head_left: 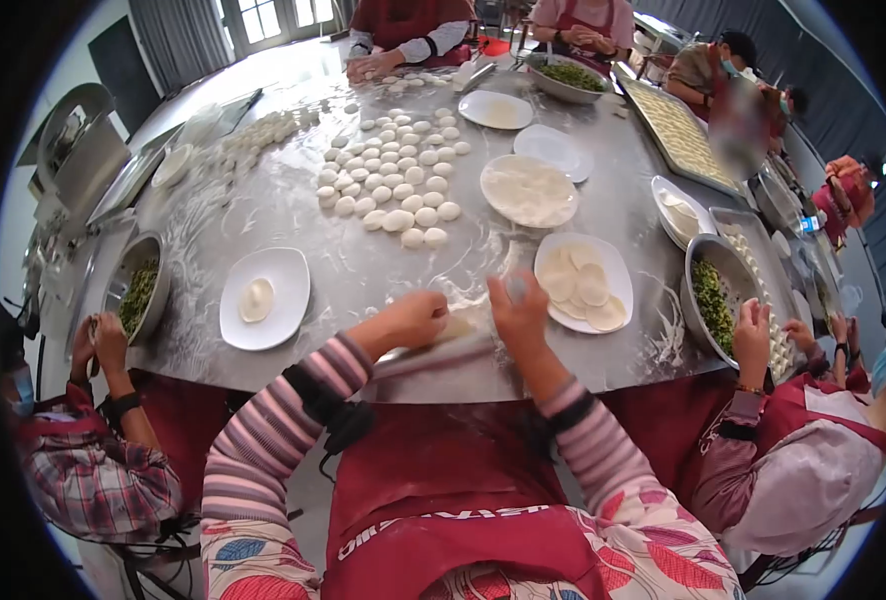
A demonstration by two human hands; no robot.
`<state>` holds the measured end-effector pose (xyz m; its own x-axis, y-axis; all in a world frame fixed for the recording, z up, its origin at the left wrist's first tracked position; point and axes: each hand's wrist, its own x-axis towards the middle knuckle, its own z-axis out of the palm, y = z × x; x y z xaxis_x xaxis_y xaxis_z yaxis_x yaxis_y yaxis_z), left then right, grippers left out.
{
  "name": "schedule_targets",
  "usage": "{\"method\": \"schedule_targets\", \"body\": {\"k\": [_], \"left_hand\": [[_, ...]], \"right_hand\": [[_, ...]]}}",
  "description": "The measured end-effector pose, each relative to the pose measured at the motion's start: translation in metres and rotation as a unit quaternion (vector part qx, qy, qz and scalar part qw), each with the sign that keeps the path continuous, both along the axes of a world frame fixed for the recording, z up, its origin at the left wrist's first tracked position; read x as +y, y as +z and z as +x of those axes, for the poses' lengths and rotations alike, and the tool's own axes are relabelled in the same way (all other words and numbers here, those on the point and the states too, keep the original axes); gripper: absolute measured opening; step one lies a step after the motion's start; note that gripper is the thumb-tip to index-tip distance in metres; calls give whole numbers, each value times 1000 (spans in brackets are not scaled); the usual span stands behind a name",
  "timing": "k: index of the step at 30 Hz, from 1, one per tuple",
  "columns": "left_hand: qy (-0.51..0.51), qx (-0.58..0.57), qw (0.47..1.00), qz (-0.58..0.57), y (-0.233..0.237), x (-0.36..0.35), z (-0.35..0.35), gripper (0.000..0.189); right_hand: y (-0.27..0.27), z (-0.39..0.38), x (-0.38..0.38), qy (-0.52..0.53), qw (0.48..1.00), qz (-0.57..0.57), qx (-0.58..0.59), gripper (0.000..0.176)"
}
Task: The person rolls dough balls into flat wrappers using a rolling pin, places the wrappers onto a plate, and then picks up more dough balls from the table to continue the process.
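Observation:
My left hand (415,318) is closed low over the front of the steel table, its fingertips at a pale dough wrapper (455,328). My right hand (519,312) is just to the right, its fingers smeared by motion. A long, pale, blurred bar shaped like a rolling pin (433,358) lies in front of both hands near the table edge. Beside my right hand, a white plate (615,268) carries several flat round dough wrappers (591,285). Farther left, one dough round (257,299) sits on another white plate (235,328).
Many small dough pieces (388,170) cover the floured table's middle. A plate of flour (529,190) stands behind my hands. Bowls of green filling (141,290) flank both sides, with co-workers' hands (753,330) beside them. A tray of dumplings (678,130) is at back right.

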<state>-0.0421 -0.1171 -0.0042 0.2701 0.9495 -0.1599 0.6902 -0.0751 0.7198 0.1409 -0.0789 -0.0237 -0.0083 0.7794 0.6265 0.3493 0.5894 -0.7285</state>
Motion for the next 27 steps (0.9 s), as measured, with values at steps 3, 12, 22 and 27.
{"method": "schedule_targets", "body": {"k": [3,12,22,27], "left_hand": [[27,46,998,22,-11,17,5,16],[-8,-30,998,-56,-5,-10,2,15],[30,-29,999,-32,-8,-3,-1,16],[0,30,999,44,-7,1,10,18]], "right_hand": [[2,-29,34,-14,998,54,-2,19],[-5,16,-30,-18,999,29,-32,18],[-8,29,-35,-37,975,116,-186,27],[7,-11,6,-36,998,45,-10,19]]}}
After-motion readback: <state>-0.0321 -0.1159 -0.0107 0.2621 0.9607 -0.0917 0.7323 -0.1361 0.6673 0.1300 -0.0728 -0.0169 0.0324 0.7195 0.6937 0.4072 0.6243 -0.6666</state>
